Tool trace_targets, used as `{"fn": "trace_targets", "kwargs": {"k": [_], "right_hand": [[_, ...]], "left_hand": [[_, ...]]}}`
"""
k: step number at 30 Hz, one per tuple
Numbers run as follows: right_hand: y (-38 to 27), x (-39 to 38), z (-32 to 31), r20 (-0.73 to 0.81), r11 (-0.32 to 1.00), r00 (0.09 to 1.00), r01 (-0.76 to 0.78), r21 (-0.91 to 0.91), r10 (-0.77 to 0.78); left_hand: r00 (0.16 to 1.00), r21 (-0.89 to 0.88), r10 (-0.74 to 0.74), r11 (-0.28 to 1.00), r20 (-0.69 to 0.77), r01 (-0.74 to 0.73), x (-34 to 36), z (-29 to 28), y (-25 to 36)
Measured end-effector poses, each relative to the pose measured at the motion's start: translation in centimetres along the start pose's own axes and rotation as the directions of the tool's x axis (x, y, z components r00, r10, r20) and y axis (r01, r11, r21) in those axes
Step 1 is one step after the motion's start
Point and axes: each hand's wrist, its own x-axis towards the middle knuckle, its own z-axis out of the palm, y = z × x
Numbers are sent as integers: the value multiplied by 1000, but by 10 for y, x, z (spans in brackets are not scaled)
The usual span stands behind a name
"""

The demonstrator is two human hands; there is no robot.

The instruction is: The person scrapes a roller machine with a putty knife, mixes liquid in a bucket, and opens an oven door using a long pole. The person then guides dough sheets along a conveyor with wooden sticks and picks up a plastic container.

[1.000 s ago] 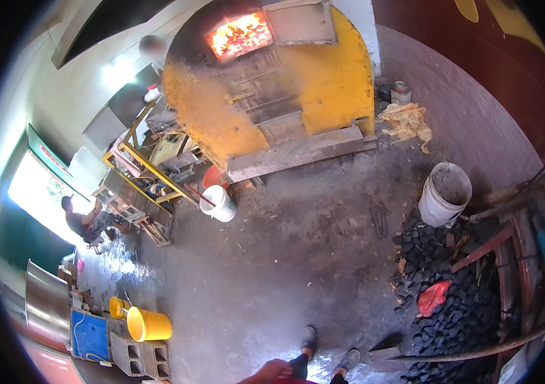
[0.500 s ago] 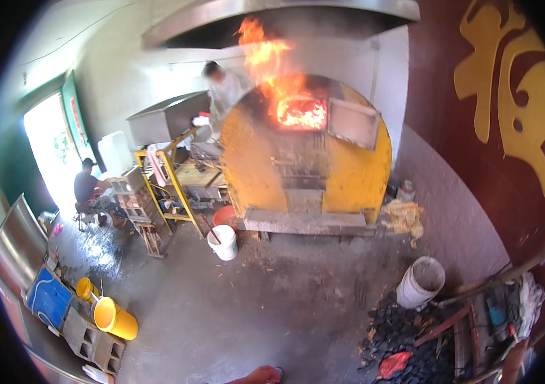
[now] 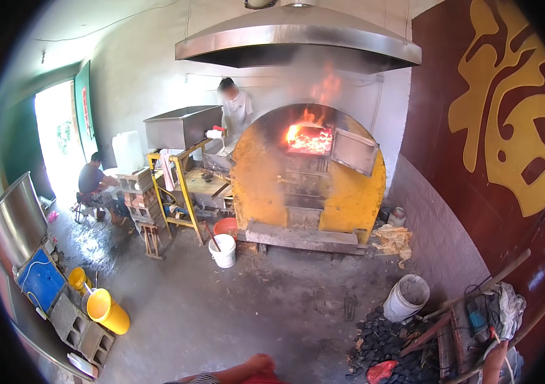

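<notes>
My left hand (image 3: 261, 365) shows at the lower edge, its forearm coming in from the left out of a striped sleeve (image 3: 201, 378). The fingers look curled closed. Just below them lies something red (image 3: 265, 379), cut off by the edge; whether the hand grips it is hidden. My right hand is out of sight. Ahead, across the floor, stands a round-fronted yellow furnace (image 3: 256, 185) with its hatch door (image 3: 354, 152) swung open to the right. Inside the opening, glowing fuel (image 3: 311, 139) burns, and flames lick above it.
Black coal lumps (image 3: 384, 342) lie right, beside a white bucket (image 3: 407, 297). A white pail (image 3: 223, 251) stands before the furnace. Yellow buckets (image 3: 107, 310) and concrete blocks (image 3: 71, 320) line the left. One person (image 3: 237, 109) stands behind a metal tank (image 3: 183, 128); another (image 3: 93, 179) sits by the door.
My view has tilted up, so the scene sits lower and more hood shows. The flames have shrunk. More of my left forearm and its striped sleeve has come into view.
</notes>
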Motion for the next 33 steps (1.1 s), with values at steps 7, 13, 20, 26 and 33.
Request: {"fn": "trace_targets", "kwargs": {"k": [7, 13, 20, 26, 33], "right_hand": [[-49, 29, -24, 55, 882, 998, 56, -468, -35], [-18, 26, -18, -52, 758, 967, 162, -631, -250], [-11, 34, 20, 394, 480, 914, 389, -786, -96], [23, 30, 60, 184, 772, 977, 200, -604, -110], [43, -9, 42, 312, 733, 942, 301, -610, -127]], "left_hand": [[997, -20, -37, 999, -64, 36, -5, 24, -12], [998, 106, 18, 994, -67, -10, 4, 21, -5], [925, -10, -19, 1000, -379, 16, -43, -21, -8], [724, 158, -99, 947, -683, 279, -87, -88, -65], [749, 331, -109, 849, -654, 412, -92, -91, -61]]}}
